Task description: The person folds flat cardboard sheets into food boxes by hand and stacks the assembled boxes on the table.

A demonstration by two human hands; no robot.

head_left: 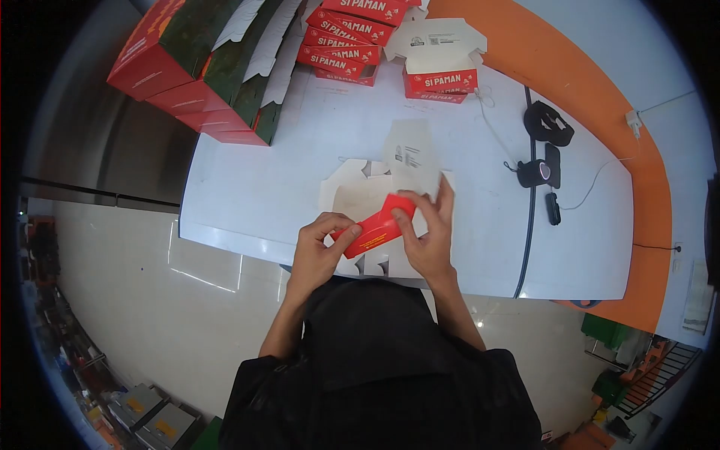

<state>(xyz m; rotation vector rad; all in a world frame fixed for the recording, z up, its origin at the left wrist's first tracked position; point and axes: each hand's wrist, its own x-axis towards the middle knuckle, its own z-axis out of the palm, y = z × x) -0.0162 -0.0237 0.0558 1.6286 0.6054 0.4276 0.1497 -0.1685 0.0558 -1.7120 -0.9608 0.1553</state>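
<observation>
A red and white cardboard box [373, 232], partly folded, is held up over the table's near edge. My left hand [324, 245] pinches the left end of its red side between thumb and fingers. At the other end my right hand [430, 232] grips the red side near a corner, its thumb on the red face. A white flap with small print [411, 156] rises beyond my right hand. Beneath lies an unfolded white cardboard sheet [360, 196] with notched tabs.
Red boxes [343, 56] are stacked at the table's back, beside a smaller stack with an open lid [439, 79]. Large red and green boxes [202, 97] stand at the left. A black strap [548, 124], a round device [533, 173] and cables lie on the right.
</observation>
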